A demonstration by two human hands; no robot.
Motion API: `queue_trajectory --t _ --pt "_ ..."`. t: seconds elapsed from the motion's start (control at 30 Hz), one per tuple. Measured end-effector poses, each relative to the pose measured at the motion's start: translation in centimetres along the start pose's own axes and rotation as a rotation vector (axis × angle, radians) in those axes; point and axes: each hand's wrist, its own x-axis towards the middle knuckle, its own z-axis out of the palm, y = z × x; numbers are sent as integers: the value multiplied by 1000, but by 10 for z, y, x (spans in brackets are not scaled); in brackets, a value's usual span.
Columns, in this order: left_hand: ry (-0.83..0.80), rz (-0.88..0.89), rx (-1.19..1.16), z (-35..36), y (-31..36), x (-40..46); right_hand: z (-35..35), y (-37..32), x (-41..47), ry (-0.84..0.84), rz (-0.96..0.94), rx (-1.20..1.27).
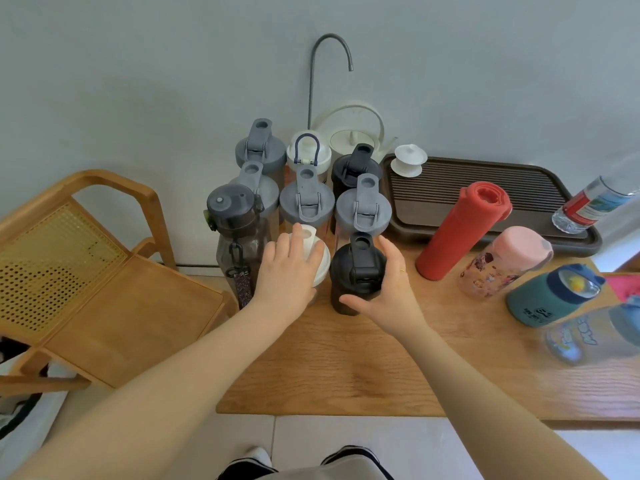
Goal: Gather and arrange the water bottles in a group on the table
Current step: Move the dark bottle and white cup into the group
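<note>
Bottle cluster [304, 199] at frame centre, back-left part of the table [363, 368], packed in rows against the wall. Kettle [349, 140] behind it. Tray [450, 199] right of cluster, cup [408, 161] on its upper-left corner, one bottle [595, 202] at its right end. Four more bottles [502, 265] before tray, right of frame. Chair [86, 271] left of table.

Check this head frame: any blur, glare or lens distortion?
Head view: wide-angle bending tilts the red bottle and teal bottle outward; the clear printed bottle at the right edge is smeared; centre grouped bottles sharp; lighting soft, no harsh glare.
</note>
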Motion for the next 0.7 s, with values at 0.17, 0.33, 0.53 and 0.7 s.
queue_trajectory --t 0.17,0.33,0.53,0.7 --pt "0 77 -7 2 -8 0 3 -10 -1 78 18 -153" --pt "-21 109 -25 5 -11 2 15 -20 -5 193 72 -135" --pt "25 195 -104 -10 -17 -2 0 -17 -13 35 161 -125" --pt "176 386 -248 -35 1 6 -45 -3 -37 62 212 -155"
